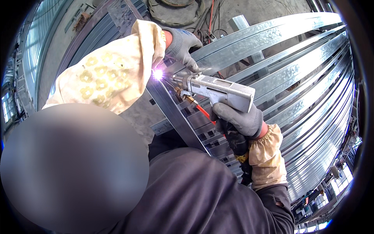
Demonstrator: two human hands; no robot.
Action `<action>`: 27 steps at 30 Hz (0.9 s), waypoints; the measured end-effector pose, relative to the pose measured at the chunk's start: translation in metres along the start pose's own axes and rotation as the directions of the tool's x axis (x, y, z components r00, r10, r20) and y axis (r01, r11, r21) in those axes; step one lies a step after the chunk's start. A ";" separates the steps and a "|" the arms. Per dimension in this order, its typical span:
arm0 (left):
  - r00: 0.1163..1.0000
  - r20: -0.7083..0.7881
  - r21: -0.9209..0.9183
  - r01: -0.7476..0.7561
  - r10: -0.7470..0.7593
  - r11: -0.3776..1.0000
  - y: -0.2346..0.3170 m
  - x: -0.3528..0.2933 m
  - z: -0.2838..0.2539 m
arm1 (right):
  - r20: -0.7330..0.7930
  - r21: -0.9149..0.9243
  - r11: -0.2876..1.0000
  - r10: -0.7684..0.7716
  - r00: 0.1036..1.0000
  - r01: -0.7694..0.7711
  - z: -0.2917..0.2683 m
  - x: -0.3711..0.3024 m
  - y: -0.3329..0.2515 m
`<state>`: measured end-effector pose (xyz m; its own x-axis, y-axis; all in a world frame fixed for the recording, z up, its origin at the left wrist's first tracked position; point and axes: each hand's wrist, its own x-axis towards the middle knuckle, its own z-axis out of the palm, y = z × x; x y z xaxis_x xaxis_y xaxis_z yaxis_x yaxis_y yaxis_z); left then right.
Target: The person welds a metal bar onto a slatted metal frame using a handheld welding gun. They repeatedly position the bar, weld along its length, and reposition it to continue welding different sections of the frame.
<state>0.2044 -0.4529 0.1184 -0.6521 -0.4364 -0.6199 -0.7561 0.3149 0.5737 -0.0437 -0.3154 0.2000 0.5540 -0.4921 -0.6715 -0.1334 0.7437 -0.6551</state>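
My right hand (240, 120), in a grey glove, is wrapped round the black grip of a silver handheld welding gun (224, 90). The gun's nozzle points left, and a bright violet-white spark (157, 74) glows just beyond its tip, at a dark rectangular steel tube (171, 107). A red hose (205, 114) with brass fittings runs along the gun's underside. My left hand (184, 47), gloved too, grips the left end of a shiny metal bar (230, 52), thumb beside the gun's front. Both forearms wear pale protective sleeves.
Several long galvanised metal profiles (307, 80) spread to the right, lying across supports. More profiles (97, 45) lie at the upper left. Coiled hose (177, 13) and loose cables (210, 23) lie on the concrete floor. A blurred round patch covers the lower left.
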 end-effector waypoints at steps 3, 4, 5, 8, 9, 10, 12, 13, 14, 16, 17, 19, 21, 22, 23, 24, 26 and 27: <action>1.000 -0.014 -0.006 -0.001 0.001 1.000 -0.003 0.001 0.003 | 0.000 -0.012 1.000 0.016 1.000 -0.016 0.000 -0.001 0.000; 1.000 0.010 -0.018 0.019 -0.018 1.000 -0.002 0.000 0.002 | 0.002 -0.016 1.000 0.023 1.000 -0.023 -0.001 -0.001 0.001; 0.999 0.036 -0.027 0.036 -0.035 0.999 0.002 -0.001 -0.002 | -0.004 -0.004 1.000 0.013 1.000 -0.013 0.000 -0.001 0.000; 0.996 0.068 -0.021 0.061 -0.060 0.998 0.009 -0.001 -0.007 | -0.017 0.015 1.000 0.003 1.000 -0.003 0.001 -0.003 -0.002; 0.995 0.069 -0.014 0.066 -0.065 0.998 0.009 -0.001 -0.007 | -0.016 0.010 1.000 0.012 1.000 -0.012 0.001 -0.003 -0.003; 0.997 0.061 -0.014 0.051 -0.050 0.999 0.008 -0.001 -0.006 | -0.016 0.006 1.000 0.022 1.000 -0.022 0.001 -0.003 -0.003; 0.999 0.042 -0.013 0.025 -0.025 1.000 0.004 -0.002 -0.004 | -0.004 -0.015 0.999 0.044 0.999 -0.044 -0.001 -0.002 -0.001; 0.998 0.054 -0.018 0.038 -0.036 0.999 0.003 -0.002 -0.004 | 0.002 -0.026 0.998 0.055 0.998 -0.055 -0.002 -0.002 0.000; 0.997 0.067 -0.019 0.043 -0.042 0.999 0.005 -0.002 -0.006 | -0.005 -0.032 0.998 0.060 0.998 -0.060 -0.002 -0.003 0.000; 0.997 0.065 -0.018 0.037 -0.036 0.999 0.004 0.000 -0.006 | -0.016 -0.044 0.996 0.070 0.997 -0.071 -0.002 -0.004 0.000; 0.998 0.049 -0.019 0.027 -0.026 0.999 0.001 0.001 -0.003 | -0.014 -0.038 0.997 0.067 0.998 -0.067 -0.001 -0.005 0.000; 0.999 0.034 -0.021 0.012 -0.011 1.000 -0.003 0.002 -0.001 | -0.011 -0.025 0.998 0.059 0.998 -0.059 -0.001 -0.005 -0.001; 0.999 0.035 -0.023 0.001 0.000 1.000 -0.005 0.003 0.000 | -0.006 -0.034 0.998 0.059 0.998 -0.059 -0.002 -0.005 0.000; 0.999 0.038 -0.017 0.005 -0.004 1.000 -0.004 0.002 0.000 | -0.004 -0.039 0.998 0.059 0.998 -0.059 -0.002 -0.006 0.000; 0.999 0.041 -0.011 0.009 -0.009 1.000 -0.002 0.001 -0.002 | -0.008 -0.033 0.998 0.053 0.999 -0.054 -0.001 -0.006 0.000; 0.999 0.044 -0.005 0.014 -0.013 1.000 0.000 0.000 -0.003 | -0.011 -0.027 0.998 0.048 0.999 -0.048 0.000 -0.007 -0.001; 0.996 0.072 -0.030 0.054 -0.052 0.998 0.004 -0.001 -0.006 | -0.019 -0.023 0.999 0.048 0.999 -0.048 0.001 -0.009 -0.002; 0.994 0.088 -0.041 0.074 -0.070 0.996 0.005 -0.001 -0.006 | -0.024 -0.023 0.998 0.053 0.998 -0.054 0.001 -0.009 -0.002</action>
<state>0.2011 -0.4561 0.1253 -0.5999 -0.3815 -0.7032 -0.7993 0.2470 0.5478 -0.0473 -0.3121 0.2082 0.5266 -0.4623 -0.7134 -0.1820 0.7584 -0.6258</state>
